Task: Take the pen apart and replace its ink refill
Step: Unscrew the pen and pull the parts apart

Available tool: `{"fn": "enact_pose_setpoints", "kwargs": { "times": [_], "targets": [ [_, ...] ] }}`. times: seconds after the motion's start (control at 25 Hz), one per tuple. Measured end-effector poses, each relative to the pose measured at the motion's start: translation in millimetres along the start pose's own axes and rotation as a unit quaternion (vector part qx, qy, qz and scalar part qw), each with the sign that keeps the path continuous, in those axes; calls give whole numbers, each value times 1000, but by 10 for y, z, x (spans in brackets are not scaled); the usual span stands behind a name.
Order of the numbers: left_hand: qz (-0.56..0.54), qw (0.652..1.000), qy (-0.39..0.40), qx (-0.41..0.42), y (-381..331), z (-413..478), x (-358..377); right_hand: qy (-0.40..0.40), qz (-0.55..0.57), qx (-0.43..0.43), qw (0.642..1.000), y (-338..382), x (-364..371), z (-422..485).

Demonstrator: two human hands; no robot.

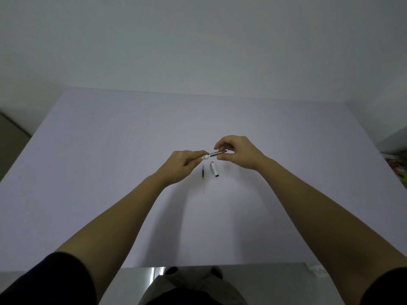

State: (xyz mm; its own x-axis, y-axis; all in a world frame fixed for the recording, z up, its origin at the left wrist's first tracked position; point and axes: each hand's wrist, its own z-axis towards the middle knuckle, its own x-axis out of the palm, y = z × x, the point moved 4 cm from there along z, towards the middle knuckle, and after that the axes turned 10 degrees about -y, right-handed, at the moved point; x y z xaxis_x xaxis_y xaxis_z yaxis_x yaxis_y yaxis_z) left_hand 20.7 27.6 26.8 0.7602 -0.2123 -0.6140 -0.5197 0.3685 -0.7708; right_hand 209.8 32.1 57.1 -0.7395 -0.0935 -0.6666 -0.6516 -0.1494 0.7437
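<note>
So here's where I'm at: the pen (214,154) is up in the air between both hands, above the middle of the table (110,172), a bit toward the far edge. My left hand (184,165) is pinched shut on the white end of it, and my right hand (236,154) has thumb and fingertips closed around the clear front section near the tip. Can't really tell from here whether the two halves are already separated or just about to be; it's tiny and kind of dim.

Lying on the table just below my hands, toward the near edge, is a loose ink refill (202,177) (dark upper part, yellowish lower part), and right beside it, not touching, is the white pen cap (214,169).

My take on doing this bit well: keep the left hand steady as the anchor and let the right do the twisting, pulling straight along the pen's axis so nothing bends. Hold it low over the table, because if there's a spring in there it'll probably go flying. Also worth keeping the loose refill apart from whatever comes out, so old and new don't get mixed up.
</note>
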Motion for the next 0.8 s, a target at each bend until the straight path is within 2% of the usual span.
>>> {"fn": "enact_pose_setpoints", "kwargs": {
  "times": [0.36, 0.8],
  "targets": [
    [-43, 998, -7, -45, -3, -1, 62, -5, 5, 15, 1000, -28, -17, 17],
    [-27, 997, -26, -62, -28, 51, 118, -9, 58, 78, 995, -120, 15, -22]
  ]
}}
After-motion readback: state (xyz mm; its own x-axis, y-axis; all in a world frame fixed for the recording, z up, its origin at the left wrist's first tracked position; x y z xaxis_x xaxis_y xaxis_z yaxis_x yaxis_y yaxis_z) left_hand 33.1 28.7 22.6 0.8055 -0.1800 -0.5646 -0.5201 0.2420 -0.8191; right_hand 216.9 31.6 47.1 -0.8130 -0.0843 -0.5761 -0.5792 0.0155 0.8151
